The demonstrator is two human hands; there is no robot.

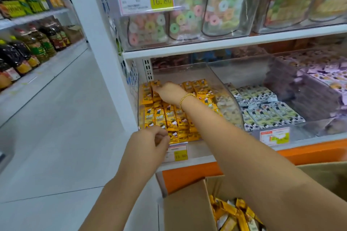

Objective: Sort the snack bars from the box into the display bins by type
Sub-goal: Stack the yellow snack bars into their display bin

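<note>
Evidently light, crinkly and slick, the bars (170,116) fill the left bin (221,84) and the near box (187,204); your right hand (170,93) pinches one at the far row, your left hand (150,142) is curled at the near edge, perhaps on another; hold them mid-length

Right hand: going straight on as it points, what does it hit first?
Right hand points up-left into the clear bin. It seems to touch the back-row yellow snack bars, so those come first. Depth unclear.
</note>
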